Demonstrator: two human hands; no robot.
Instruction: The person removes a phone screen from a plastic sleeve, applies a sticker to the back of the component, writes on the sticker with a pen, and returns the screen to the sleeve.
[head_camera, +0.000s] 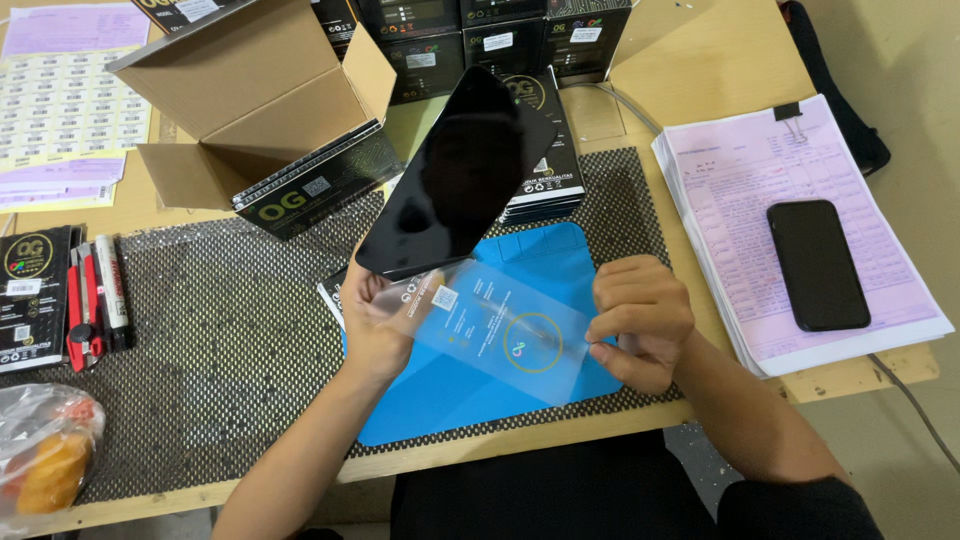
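Your left hand (372, 318) has its grip clenched on the lower edge of a black glass sheet (455, 175), which tilts up and away toward 1 o'clock, over the middle of the surface (720, 50). The same hand also touches the near end of a clear printed film (500, 325) that stretches from it toward 4 o'clock. Your right hand (640, 320) pinches the far end of that film between fingertips and thumb, so the film hangs taut between both hands, just above a blue mat (570, 250). The blue mat lies on a black mesh mat (220, 330) that covers most of the near surface.

Behind the glass sheet, at 12 o'clock, a stack of black boxes (548, 170) sits, with more black boxes (480, 40) lined up beyond it. At 10 o'clock an open cardboard carton (250, 95) lies on its side with flat black packs (315, 180) leaning out of it. At 9 o'clock lie markers and a red cutter (95, 300). At 3 o'clock a black phone (817, 265) rests on a clipped pile of pink papers (740, 170). At 8 o'clock a plastic bag (40, 450) holds something orange
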